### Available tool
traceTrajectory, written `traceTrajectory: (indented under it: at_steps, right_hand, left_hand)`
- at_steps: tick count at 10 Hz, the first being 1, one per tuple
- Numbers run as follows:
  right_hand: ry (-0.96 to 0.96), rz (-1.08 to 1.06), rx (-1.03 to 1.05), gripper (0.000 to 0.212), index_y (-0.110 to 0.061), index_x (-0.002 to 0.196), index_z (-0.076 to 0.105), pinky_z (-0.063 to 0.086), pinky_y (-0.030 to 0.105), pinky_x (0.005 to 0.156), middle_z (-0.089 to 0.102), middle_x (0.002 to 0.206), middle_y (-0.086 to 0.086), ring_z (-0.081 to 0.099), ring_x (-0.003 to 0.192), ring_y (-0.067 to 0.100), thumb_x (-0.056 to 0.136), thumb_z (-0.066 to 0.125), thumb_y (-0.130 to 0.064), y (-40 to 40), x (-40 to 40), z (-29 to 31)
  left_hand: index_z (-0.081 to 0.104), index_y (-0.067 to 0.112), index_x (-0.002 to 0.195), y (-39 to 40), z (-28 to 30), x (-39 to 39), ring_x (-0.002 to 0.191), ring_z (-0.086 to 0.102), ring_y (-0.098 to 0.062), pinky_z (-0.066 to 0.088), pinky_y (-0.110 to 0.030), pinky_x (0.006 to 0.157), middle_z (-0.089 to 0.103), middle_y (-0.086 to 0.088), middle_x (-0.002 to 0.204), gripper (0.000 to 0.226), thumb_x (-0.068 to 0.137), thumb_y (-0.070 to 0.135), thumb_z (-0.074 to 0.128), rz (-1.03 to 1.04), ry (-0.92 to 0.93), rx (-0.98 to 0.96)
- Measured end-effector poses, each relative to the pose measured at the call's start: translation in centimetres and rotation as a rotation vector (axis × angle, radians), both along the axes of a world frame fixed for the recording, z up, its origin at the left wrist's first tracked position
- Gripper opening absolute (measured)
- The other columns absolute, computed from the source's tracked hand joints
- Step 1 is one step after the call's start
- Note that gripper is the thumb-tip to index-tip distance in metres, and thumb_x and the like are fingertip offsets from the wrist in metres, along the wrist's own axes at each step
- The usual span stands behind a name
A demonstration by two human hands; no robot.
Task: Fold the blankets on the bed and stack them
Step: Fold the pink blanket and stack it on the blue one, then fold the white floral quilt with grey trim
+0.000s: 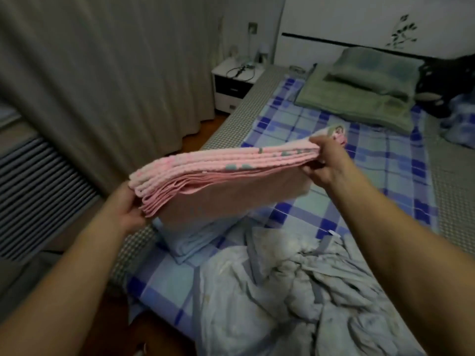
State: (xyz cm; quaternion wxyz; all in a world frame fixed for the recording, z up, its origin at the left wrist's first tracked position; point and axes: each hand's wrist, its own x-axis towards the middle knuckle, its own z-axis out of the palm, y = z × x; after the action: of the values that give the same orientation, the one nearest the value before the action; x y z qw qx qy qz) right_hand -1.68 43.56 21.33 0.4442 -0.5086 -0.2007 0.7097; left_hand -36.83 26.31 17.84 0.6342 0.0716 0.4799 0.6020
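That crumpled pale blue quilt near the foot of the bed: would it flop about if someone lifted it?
Probably floppy: the pale blue quilt lies in loose wrinkles and folds. It looks puffy, so likely light for its bulk. Sprawling widely over the checked sheet, it would likely sag and trail when raised.

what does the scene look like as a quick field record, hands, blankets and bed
left hand: grips near end of folded pink blanket
right hand: grips far end of it
pink blanket: folded in layers, held above the bed
light blue folded blanket: lies on bed under the pink one
pale crumpled blanket: unfolded, near end of bed
green pillow: at headboard
sheet: blue checked
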Motion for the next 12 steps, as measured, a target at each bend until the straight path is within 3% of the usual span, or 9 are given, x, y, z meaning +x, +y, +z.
traceTrajectory:
  at_steps: [1,3,4,6,8,9,10,11,12]
  right_hand:
    - [0.086,-0.056,0.074,0.033,-0.002,0.121,0.06,0.059,0.043,0.084,0.069,0.108,0.017,0.068,0.099,0.029,0.091,0.058,-0.014,2.6,-5.6,-0.3]
    - [0.007,-0.048,0.001,0.022,-0.009,0.115,0.061,0.058,0.043,0.087,0.071,0.112,0.013,0.069,0.098,0.025,0.095,0.057,-0.018,6.5,-11.6,-13.5]
    - [-0.165,0.11,-0.186,0.015,-0.015,0.1,0.06,0.059,0.04,0.079,0.065,0.095,0.007,0.069,0.074,0.017,0.101,0.052,-0.028,6.4,-11.9,-24.5]
    - [-0.454,0.362,-0.403,0.009,-0.015,0.098,0.058,0.052,0.037,0.077,0.063,0.097,0.01,0.062,0.087,0.026,0.101,0.052,-0.02,-0.4,-9.0,-32.8]
    - [-0.797,0.211,-0.359,0.012,-0.013,0.1,0.064,0.058,0.043,0.073,0.07,0.089,0.015,0.067,0.08,0.031,0.092,0.062,-0.021,-10.0,-0.4,-32.8]
    - [-1.148,0.244,-0.258,0.009,-0.016,0.096,0.065,0.054,0.04,0.081,0.07,0.091,0.007,0.067,0.088,0.032,0.092,0.062,-0.024,-16.0,5.2,-32.3]
    - [-1.332,0.163,-0.271,0.027,-0.007,0.119,0.063,0.05,0.038,0.087,0.065,0.111,0.015,0.063,0.103,0.034,0.093,0.06,-0.013,-21.7,10.1,-31.6]
    - [-1.286,0.208,-0.425,0.049,-0.005,0.136,0.051,0.047,0.047,0.101,0.052,0.133,0.021,0.055,0.118,0.038,0.088,0.059,-0.003,-25.9,15.7,-32.4]
    - [-1.267,0.226,-0.483,0.055,-0.01,0.142,0.046,0.047,0.047,0.099,0.05,0.136,0.021,0.055,0.115,0.038,0.088,0.055,-0.008,-28.8,19.4,-32.7]
  left_hand:
    - [0.044,0.007,0.147,1.7,-1.1,-7.1,0.139,0.045,-0.027,0.032,-0.044,0.118,0.042,-0.019,0.152,0.052,0.096,0.018,0.044,-0.071,0.025,0.025]
    - [0.072,-0.003,0.098,3.7,-12.2,-9.6,0.088,0.073,-0.025,0.06,-0.033,0.079,0.071,-0.021,0.105,0.029,0.078,0.011,0.058,0.084,0.087,-0.18]
    - [0.065,-0.002,0.105,3.3,-22.5,-8.4,0.071,0.071,-0.006,0.06,-0.024,0.07,0.076,0.006,0.078,0.035,0.097,0.031,0.054,0.14,0.064,-0.317]
    - [0.054,0.007,0.068,0.5,-34.1,-3.4,0.042,0.053,-0.015,0.041,-0.015,0.031,0.056,-0.009,0.055,0.036,0.1,-0.004,0.041,0.162,0.16,-0.739]
    - [0.054,0.006,0.083,-1.5,-29.5,5.6,0.042,0.056,-0.012,0.045,-0.018,0.039,0.055,-0.009,0.07,0.017,0.098,0.003,0.045,-0.135,0.371,-0.834]
    - [0.059,0.006,0.086,-2.0,-29.2,12.0,0.048,0.061,-0.018,0.049,-0.025,0.052,0.061,-0.012,0.073,0.018,0.101,0.009,0.049,-0.399,0.158,-0.773]
    - [0.058,0.011,0.114,-0.4,-30.1,17.6,0.08,0.063,-0.025,0.052,-0.033,0.07,0.063,-0.011,0.098,0.019,0.097,0.019,0.061,-0.649,0.206,-0.68]
    - [0.034,0.014,0.146,1.8,-32.9,22.1,0.123,0.053,-0.035,0.049,-0.046,0.1,0.05,-0.014,0.137,0.082,0.081,0.036,0.079,-0.745,0.666,-0.562]
    - [0.021,0.023,0.154,3.4,-35.2,23.8,0.136,0.035,-0.04,0.035,-0.05,0.112,0.033,-0.019,0.15,0.103,0.074,0.055,0.077,-0.896,1.199,-0.529]
